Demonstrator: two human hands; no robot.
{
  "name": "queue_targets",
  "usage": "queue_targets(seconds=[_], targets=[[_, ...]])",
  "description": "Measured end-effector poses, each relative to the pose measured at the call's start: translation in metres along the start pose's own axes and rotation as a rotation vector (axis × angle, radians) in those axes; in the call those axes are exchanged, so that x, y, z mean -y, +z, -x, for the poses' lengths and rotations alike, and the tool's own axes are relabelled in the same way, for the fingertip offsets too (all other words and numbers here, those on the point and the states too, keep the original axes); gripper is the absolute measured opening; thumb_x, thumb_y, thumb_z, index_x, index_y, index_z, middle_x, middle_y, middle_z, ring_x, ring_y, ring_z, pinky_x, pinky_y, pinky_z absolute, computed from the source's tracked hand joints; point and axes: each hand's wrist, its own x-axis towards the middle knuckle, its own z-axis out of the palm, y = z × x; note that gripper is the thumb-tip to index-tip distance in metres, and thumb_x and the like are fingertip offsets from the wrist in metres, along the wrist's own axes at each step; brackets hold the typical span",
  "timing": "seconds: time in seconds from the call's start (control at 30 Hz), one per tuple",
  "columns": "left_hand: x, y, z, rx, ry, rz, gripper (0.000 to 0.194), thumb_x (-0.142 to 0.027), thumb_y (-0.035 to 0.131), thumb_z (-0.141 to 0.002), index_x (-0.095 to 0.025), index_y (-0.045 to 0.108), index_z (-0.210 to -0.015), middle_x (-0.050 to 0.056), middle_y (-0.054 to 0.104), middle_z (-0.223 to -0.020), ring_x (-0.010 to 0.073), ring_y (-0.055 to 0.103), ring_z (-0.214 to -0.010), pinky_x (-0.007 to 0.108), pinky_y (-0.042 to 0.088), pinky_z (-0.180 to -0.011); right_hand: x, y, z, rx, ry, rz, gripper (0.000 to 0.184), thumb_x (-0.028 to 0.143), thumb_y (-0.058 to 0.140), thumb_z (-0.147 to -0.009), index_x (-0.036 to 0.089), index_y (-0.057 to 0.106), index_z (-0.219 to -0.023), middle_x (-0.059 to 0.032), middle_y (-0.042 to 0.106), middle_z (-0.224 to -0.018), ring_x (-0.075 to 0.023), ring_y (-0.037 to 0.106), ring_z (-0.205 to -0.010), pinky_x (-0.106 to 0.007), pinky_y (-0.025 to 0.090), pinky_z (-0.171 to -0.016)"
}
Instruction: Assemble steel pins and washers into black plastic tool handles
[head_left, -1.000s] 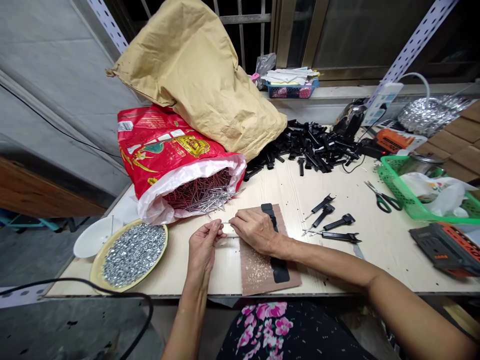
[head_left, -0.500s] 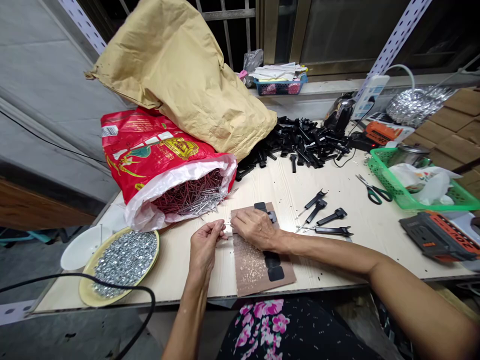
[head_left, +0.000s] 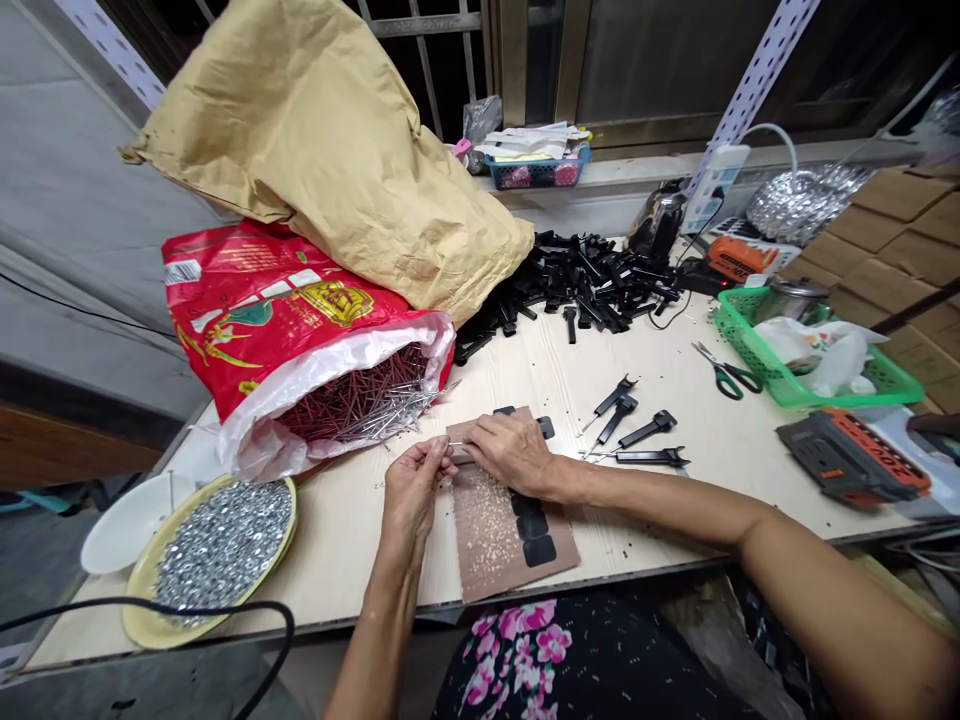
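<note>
Metal rod (head_left: pixel 457 443) spans the fingertips of the left hand (head_left: pixel 411 485) and right hand (head_left: pixel 517 455), both pinching it. Four black handles (head_left: pixel 649 457) have rods; in the heap (head_left: pixel 592 275), none are discernible.

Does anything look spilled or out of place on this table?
Pale crumbs lie scattered over the brown board, like debris. Some silvery pins poke loosely from the red bag's mouth, as if slipping out.

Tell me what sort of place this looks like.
Probably a small home or back-room workshop for hand assembly: a heap of black plastic parts covers the back of the table, a red bag spills metal pins, and a yellow bowl is full of small washers.
</note>
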Motion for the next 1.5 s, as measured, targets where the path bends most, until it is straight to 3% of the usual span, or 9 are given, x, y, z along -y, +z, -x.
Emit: queue_targets(seconds=[0.1, 0.33, 0.57, 0.73, 0.83, 0.97, 1.1, 1.27, 1.5], targets=[[0.001, 0.006, 0.000, -0.006, 0.032, 0.004, 0.036, -0.033, 0.083, -0.051, -0.009, 0.066, -0.071, -0.001, 0.060, -0.060, 0.0063, 0.050, -0.047, 0.019, 0.040, -0.050, -0.002, 0.001, 0.001, -0.055, -0.058, 0.138, 0.026, 0.027, 0.038, -0.096, 0.017, 0.059, -0.084, -0.0029, 0.061, -0.079, -0.0147, 0.053, -0.073, -0.029, 0.028, -0.062], [0.000, 0.013, -0.002, -0.013, 0.054, -0.021, 0.037, -0.034, 0.082, -0.053, -0.009, 0.064, -0.074, -0.002, 0.059, -0.060, 0.0062, 0.049, -0.047, 0.020, 0.038, -0.050, -0.004, 0.001, 0.002, -0.029, -0.044, 0.136, 0.025, 0.019, 0.036, -0.096, 0.016, 0.059, -0.085, -0.0037, 0.061, -0.080, -0.0137, 0.053, -0.071, -0.027, 0.028, -0.061], [0.004, 0.014, 0.000, -0.038, 0.207, -0.174, 0.029, -0.034, 0.075, -0.065, -0.011, 0.064, -0.078, -0.003, 0.058, -0.060, 0.0068, 0.051, -0.051, 0.020, 0.040, -0.057, -0.009, -0.011, -0.006, 0.301, 0.225, -0.374, 0.031, 0.030, 0.039, -0.096, 0.013, 0.058, -0.079, 0.0012, 0.059, -0.068, -0.0078, 0.049, -0.058, -0.021, 0.027, -0.053], [0.003, 0.018, -0.004, -0.022, 0.056, -0.006, 0.039, -0.036, 0.083, -0.051, -0.010, 0.063, -0.071, -0.003, 0.057, -0.056, 0.0059, 0.048, -0.046, 0.019, 0.037, -0.048, -0.007, -0.013, -0.002, 0.034, 0.027, 0.032, 0.020, 0.023, 0.042, -0.095, 0.017, 0.060, -0.088, -0.0023, 0.063, -0.083, -0.0130, 0.051, -0.073, -0.027, 0.027, -0.061], [0.001, 0.020, -0.007, -0.019, -0.058, 0.084, 0.043, -0.033, 0.087, -0.041, -0.008, 0.063, -0.068, -0.002, 0.058, -0.054, 0.0053, 0.048, -0.045, 0.018, 0.039, -0.047, -0.006, -0.012, 0.002, 0.005, -0.136, 0.210, 0.024, 0.017, 0.039, -0.096, 0.018, 0.060, -0.085, -0.0028, 0.062, -0.081, -0.0144, 0.049, -0.073, -0.029, 0.026, -0.061], [0.002, 0.020, -0.007, -0.035, -0.096, 0.113, 0.041, -0.029, 0.087, -0.040, -0.008, 0.064, -0.066, 0.000, 0.059, -0.057, 0.0056, 0.049, -0.047, 0.019, 0.044, -0.049, -0.008, -0.014, 0.002, 0.002, -0.178, 0.243, 0.027, 0.017, 0.035, -0.097, 0.018, 0.059, -0.086, -0.0035, 0.062, -0.080, -0.0154, 0.049, -0.072, -0.030, 0.025, -0.060], [0.006, 0.021, -0.005, -0.042, 0.002, 0.088, 0.038, -0.032, 0.085, -0.046, -0.009, 0.063, -0.068, -0.001, 0.058, -0.056, 0.0060, 0.050, -0.046, 0.019, 0.042, -0.049, -0.007, -0.016, 0.000, 0.068, -0.081, 0.188, 0.024, 0.018, 0.038, -0.096, 0.016, 0.059, -0.084, -0.0042, 0.061, -0.078, -0.0152, 0.051, -0.071, -0.029, 0.026, -0.059], [0.008, 0.021, -0.002, -0.071, 0.136, -0.071, 0.032, -0.034, 0.079, -0.059, -0.010, 0.064, -0.074, -0.002, 0.060, -0.060, 0.0065, 0.051, -0.048, 0.019, 0.041, -0.053, -0.006, -0.020, -0.001, 0.166, 0.219, -0.142, 0.025, 0.033, 0.042, -0.096, 0.016, 0.057, -0.086, -0.0009, 0.062, -0.078, -0.0111, 0.051, -0.065, -0.024, 0.023, -0.054], [0.011, 0.019, -0.004, -0.008, 0.084, -0.092, 0.034, -0.036, 0.078, -0.061, -0.010, 0.066, -0.078, -0.001, 0.062, -0.064, 0.0069, 0.051, -0.051, 0.020, 0.041, -0.054, -0.018, -0.019, -0.003, 0.224, 0.410, -0.381, 0.018, 0.035, 0.052, -0.089, 0.019, 0.062, -0.087, 0.0030, 0.062, -0.072, -0.0097, 0.051, -0.063, -0.021, 0.024, -0.056]])
